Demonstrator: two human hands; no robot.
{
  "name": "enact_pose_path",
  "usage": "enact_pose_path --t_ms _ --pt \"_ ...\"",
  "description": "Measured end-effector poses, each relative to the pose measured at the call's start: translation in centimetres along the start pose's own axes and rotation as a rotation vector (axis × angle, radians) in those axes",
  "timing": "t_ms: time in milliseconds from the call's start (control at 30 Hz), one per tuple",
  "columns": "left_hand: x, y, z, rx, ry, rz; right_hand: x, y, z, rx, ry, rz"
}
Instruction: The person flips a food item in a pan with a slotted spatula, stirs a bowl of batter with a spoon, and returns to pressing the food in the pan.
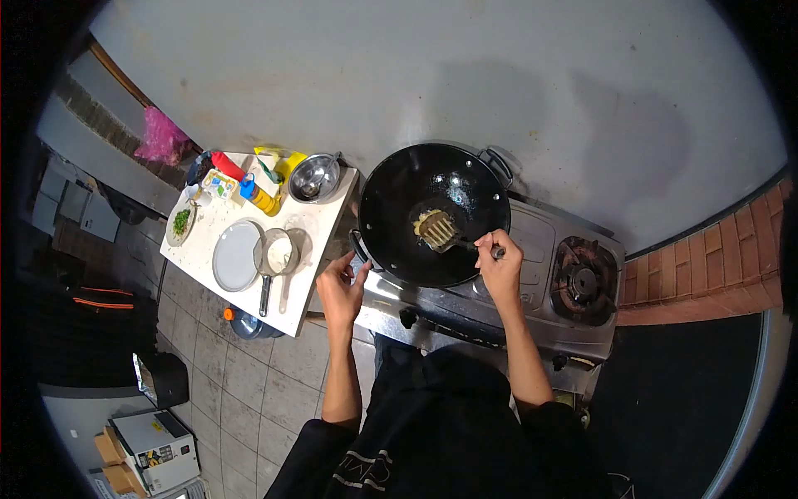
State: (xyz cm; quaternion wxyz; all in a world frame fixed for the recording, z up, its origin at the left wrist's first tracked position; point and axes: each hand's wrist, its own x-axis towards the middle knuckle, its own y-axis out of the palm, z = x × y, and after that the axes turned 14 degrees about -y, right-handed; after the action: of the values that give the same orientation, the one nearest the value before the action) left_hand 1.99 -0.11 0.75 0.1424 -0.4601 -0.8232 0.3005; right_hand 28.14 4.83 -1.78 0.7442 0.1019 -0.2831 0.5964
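Note:
A black wok (pixel 395 249) stands on the stove, with a small clump of yellowish food (pixel 426 223) on its oily bottom. My right hand (pixel 500 259) is closed around the handle of a slotted spatula (pixel 440 234), whose head rests in the wok against the food. At the wok's lower left, my left hand (pixel 339 289) has thumb and forefinger apart, just below the wok's left loop handle (pixel 357 244). Whether its fingertips touch the handle or rim is hard to make out.
The steel stove (pixel 532 241) has a bare burner (pixel 585 281) on the right. On the white table (pixel 179 249) at left are a grey plate (pixel 236 256), a strainer (pixel 278 251), a metal bowl (pixel 314 177), chopped greens (pixel 180 221) and bottles (pixel 260 198). A water jug (pixel 249 323) stands below.

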Motion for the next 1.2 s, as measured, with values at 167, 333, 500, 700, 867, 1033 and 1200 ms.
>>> enact_pose_path --t_ms 167,333,500,700,867,1033,1200 --pt "0.0 0.0 0.1 0.011 0.032 -0.011 0.5 -0.1 0.4 0.121 0.127 -0.071" --pt "0.0 -0.2 -0.1 0.013 0.041 -0.026 1.5 -0.1 1.1 0.182 0.119 -0.093" --pt "0.0 -0.5 0.0 -0.008 0.042 -0.043 2.4 -0.4 1.4 0.192 0.089 -0.096" --pt "0.2 -0.7 0.0 -0.038 0.057 -0.058 3.1 -1.4 2.0 0.148 0.061 -0.074" --pt "0.4 -0.2 0.5 -0.046 0.092 -0.064 2.4 -1.3 2.2 0.073 0.076 -0.023" --pt "0.3 -0.5 0.3 -0.048 0.105 -0.064 2.9 -2.1 2.9 -0.003 0.054 0.013" --pt "0.4 -0.3 0.6 -0.029 0.139 -0.055 4.0 -3.0 3.1 -0.206 -0.164 0.147"
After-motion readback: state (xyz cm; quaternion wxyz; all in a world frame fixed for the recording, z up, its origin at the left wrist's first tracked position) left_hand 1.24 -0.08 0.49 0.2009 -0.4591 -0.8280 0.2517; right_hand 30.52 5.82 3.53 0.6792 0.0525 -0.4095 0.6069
